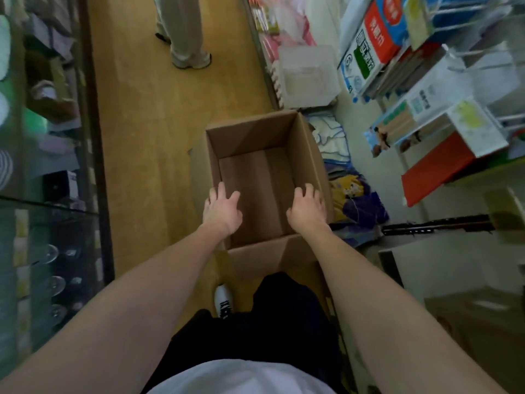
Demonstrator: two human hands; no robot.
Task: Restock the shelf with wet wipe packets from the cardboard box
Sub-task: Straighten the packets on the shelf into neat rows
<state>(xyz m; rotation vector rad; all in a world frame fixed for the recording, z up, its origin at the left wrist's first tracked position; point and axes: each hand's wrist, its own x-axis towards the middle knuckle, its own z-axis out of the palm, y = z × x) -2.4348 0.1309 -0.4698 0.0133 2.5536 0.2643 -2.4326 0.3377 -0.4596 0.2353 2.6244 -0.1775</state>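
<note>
Down on the floor between two shelves, a box point(257, 177) is seen from above. Its flaps are open, and only its bare brown bottom can be seen. No wipe packets are seen inside it. Both hands are held over the near part of the box. The left hand point(222, 210) is spread, with the fingers a little bent near the left wall. The right hand point(307, 209) is spread too, with the fingers bent near the right wall. Nothing is held in either hand. Whether the walls are touched cannot be told.

The shelf point(426, 120) on the right is filled with packs and boxes, but the view there is blurred, so wipe packets cannot be picked out for sure. A clear bin point(309, 75) is seen past the box, and another person's legs point(184, 32) are seen farther up the aisle.

It looks as if the filling part is done, since the box seems empty. Next, the box would likely be gripped by its two sides and lifted away. A firm hold on both walls would be needed, so the box is not tipped or bent.
</note>
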